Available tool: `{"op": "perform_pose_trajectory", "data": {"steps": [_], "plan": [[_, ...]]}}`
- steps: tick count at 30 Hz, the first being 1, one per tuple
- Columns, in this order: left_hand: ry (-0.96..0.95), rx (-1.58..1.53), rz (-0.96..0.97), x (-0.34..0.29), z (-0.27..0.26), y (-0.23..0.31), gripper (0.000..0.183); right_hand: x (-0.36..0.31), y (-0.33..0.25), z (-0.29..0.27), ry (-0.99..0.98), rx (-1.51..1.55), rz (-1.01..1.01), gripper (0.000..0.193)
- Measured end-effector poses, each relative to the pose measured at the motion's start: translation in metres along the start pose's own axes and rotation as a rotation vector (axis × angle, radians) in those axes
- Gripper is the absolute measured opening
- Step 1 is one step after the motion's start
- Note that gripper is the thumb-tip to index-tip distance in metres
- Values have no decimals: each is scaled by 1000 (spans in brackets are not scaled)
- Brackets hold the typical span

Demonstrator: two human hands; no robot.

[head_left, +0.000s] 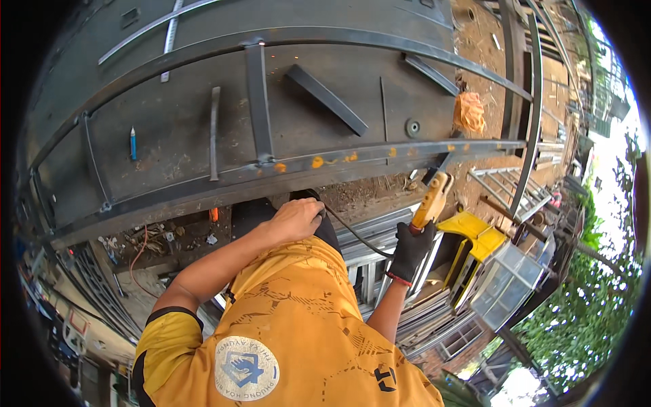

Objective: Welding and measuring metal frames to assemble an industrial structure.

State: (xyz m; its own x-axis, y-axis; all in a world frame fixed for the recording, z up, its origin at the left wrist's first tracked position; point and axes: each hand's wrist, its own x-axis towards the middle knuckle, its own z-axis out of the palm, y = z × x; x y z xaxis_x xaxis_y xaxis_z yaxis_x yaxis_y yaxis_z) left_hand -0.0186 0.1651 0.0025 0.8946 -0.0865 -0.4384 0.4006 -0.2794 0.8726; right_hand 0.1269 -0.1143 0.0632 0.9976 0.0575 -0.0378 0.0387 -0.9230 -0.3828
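Observation:
My right hand (411, 251), in a black glove with a red cuff, is closed around the handle of a yellow welding electrode holder (431, 202). The holder points up toward the near rail of a dark steel frame (224, 179), and a dark cable (359, 239) runs from beneath it toward my legs. My bare left hand (298, 218) rests low in front of my body, fingers curled; a small dark patch shows at them, too unclear to name. Between the frame's rails stands a steel crossbar (258, 102), with a bright spot and orange sparks at its far end.
On the dark metal table (176, 129) lie a blue marker (133, 144), a flat bar (215, 132), tube offcuts (327, 100), a thin rod (384, 108) and a round disc (412, 127). An orange crumpled bag (469, 112) sits at the right. Beyond it stand a ladder (510, 190) and yellow casing (475, 234).

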Motion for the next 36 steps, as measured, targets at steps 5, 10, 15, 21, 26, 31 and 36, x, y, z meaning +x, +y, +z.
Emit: {"op": "perform_pose_trajectory", "data": {"steps": [5,10,15,21,26,31,36], "plan": [[60,48,84,68,-5,28,19,-18,18,-48,294,347,342,40],[340,154,9,183,-20,58,21,-13,93,-48,363,1041,462,36],[372,459,-297,307,-1,55,24,1,159,-30,423,1187,677,36],[486,531,-424,358,19,33,25,-41,234,-7,703,1047,850,34],[520,591,-448,374,22,20,25,-60,239,-37,744,885,965,22],[682,628,-282,374,19,35,22,-59,249,-53,695,1152,1068,25],[858,430,171,359,22,73,21,-59,266,-57,745,1302,1040,29]]}}
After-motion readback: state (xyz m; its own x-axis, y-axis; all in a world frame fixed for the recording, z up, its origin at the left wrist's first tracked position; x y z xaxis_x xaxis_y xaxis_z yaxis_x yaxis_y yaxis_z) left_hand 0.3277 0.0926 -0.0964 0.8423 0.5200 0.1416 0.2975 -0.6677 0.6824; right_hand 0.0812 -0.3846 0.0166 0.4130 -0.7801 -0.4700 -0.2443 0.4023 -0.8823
